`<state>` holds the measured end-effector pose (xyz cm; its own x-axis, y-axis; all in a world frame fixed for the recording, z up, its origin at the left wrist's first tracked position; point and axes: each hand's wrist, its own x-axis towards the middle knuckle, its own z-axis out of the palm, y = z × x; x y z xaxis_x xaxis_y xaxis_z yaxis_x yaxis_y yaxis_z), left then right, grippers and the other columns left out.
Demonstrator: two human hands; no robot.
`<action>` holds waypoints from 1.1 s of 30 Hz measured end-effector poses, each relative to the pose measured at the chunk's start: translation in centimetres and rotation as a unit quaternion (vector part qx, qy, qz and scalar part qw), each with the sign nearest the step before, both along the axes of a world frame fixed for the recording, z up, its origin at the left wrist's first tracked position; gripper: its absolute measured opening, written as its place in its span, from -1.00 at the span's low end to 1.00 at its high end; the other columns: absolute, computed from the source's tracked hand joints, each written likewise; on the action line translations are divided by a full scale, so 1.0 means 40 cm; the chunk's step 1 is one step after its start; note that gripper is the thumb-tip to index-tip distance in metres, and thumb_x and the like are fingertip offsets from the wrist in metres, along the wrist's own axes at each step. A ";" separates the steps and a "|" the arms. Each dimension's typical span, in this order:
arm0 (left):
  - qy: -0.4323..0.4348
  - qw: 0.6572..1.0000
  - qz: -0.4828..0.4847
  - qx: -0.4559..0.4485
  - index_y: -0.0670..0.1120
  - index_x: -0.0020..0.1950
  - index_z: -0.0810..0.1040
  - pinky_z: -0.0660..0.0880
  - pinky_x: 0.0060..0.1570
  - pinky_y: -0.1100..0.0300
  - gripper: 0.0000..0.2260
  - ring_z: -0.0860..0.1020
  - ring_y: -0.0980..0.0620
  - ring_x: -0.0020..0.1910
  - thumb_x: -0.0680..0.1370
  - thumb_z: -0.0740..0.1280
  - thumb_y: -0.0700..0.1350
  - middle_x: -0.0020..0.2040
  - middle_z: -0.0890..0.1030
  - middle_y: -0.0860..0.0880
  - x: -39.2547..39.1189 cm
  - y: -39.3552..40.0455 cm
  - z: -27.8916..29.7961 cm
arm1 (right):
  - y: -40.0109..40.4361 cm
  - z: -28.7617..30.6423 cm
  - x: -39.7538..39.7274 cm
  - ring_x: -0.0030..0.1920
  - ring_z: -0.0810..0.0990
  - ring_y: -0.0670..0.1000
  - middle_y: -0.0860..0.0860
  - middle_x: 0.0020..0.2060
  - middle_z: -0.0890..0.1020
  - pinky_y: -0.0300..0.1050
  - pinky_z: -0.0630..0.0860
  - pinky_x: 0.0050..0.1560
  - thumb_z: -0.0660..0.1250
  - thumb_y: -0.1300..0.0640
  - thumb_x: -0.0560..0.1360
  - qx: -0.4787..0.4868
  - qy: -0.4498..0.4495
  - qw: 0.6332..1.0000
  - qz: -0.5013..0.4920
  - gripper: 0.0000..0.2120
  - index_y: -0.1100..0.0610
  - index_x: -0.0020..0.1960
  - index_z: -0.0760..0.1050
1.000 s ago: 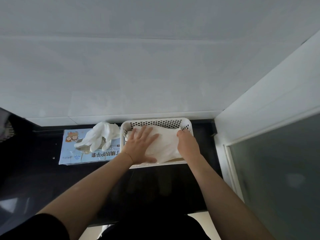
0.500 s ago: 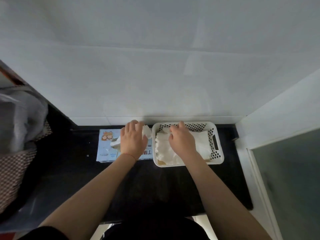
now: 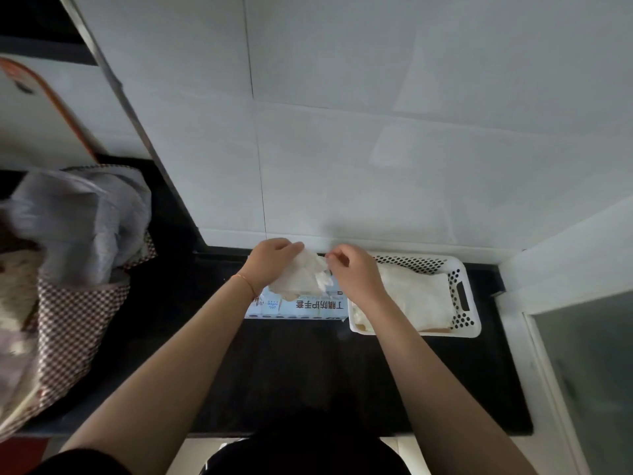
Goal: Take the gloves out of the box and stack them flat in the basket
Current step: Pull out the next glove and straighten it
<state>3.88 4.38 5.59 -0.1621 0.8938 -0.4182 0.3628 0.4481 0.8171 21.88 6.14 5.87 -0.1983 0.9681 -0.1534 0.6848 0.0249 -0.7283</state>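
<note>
A light blue glove box [image 3: 301, 307] lies flat on the black counter by the back wall. Above it, my left hand [image 3: 270, 264] grips a crumpled white glove [image 3: 303, 274] by its left side. My right hand [image 3: 352, 274] pinches the same glove's right edge with curled fingers. Just right of the box stands a white perforated basket [image 3: 467, 299] with white gloves [image 3: 416, 298] lying flat inside. My right wrist crosses the basket's left end.
The black counter [image 3: 308, 371] runs from the white tiled wall to its front edge near my body. A checkered bag with grey plastic [image 3: 75, 255] sits at the left. A white cabinet side and a frosted glass panel [image 3: 589, 371] bound the right.
My right hand left the gloves in the basket and came over the box. Both hands now hold one glove lifted above the box. The view has shifted left.
</note>
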 end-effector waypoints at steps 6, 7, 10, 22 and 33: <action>-0.157 0.986 -0.048 -0.010 -0.17 -0.06 0.57 0.41 -0.30 0.21 -0.68 0.50 0.02 -0.31 0.59 0.31 0.10 -0.25 0.56 -0.05 -0.024 -0.007 0.060 | -0.029 0.081 -0.045 -0.01 0.57 -0.16 -0.11 0.01 0.58 -0.31 0.46 -0.13 0.50 -0.14 0.40 -0.132 0.094 0.983 0.084 -0.54 -0.05 0.24 0.48; -0.182 0.982 -0.057 -0.013 -0.17 -0.02 0.57 0.45 -0.31 0.22 -0.70 0.53 0.03 -0.31 0.58 0.33 0.08 -0.24 0.58 -0.04 -0.027 -0.009 0.065 | -0.030 0.080 -0.047 -0.10 0.57 -0.16 -0.12 -0.06 0.59 -0.30 0.43 -0.19 0.50 -0.11 0.41 -0.126 0.075 0.985 0.087 -0.58 0.00 0.19 0.50; -0.218 0.970 -0.102 -0.030 -0.16 0.11 0.57 0.58 -0.12 0.16 -0.80 0.60 0.02 -0.19 0.52 0.45 -0.14 -0.15 0.64 -0.02 -0.043 -0.016 0.067 | -0.025 0.075 -0.043 -0.37 0.36 -0.07 -0.04 -0.34 0.43 -0.18 0.28 -0.34 0.44 -0.02 0.48 -0.075 0.057 0.995 0.035 -0.72 0.17 -0.14 0.46; -0.192 0.976 0.029 0.098 -0.19 -0.08 0.58 0.57 0.03 0.08 -0.91 0.61 0.00 -0.12 0.57 0.34 -0.19 -0.13 0.64 -0.08 -0.076 -0.010 0.108 | -0.020 0.111 0.010 -0.25 0.52 -0.03 -0.05 -0.28 0.43 -0.14 0.29 -0.27 0.39 -0.04 0.51 -0.144 -0.059 0.985 0.077 -0.76 0.08 -0.17 0.44; -0.162 0.976 -0.089 0.113 -0.12 -0.03 0.64 0.54 -0.18 0.19 -0.83 0.60 0.10 -0.22 0.51 0.47 -0.03 -0.17 0.66 -0.06 -0.016 -0.014 0.164 | -0.016 0.202 -0.010 -0.30 0.61 -0.01 0.01 -0.30 0.63 -0.08 0.57 -0.16 0.39 0.09 0.54 -0.011 0.132 0.991 -0.002 -0.89 0.09 -0.14 0.55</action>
<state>3.23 3.82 12.15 0.1123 0.9712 -0.2101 0.1243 0.1960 0.9727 21.49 5.49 13.96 -0.2295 0.9662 -0.1174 0.4711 0.0047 -0.8821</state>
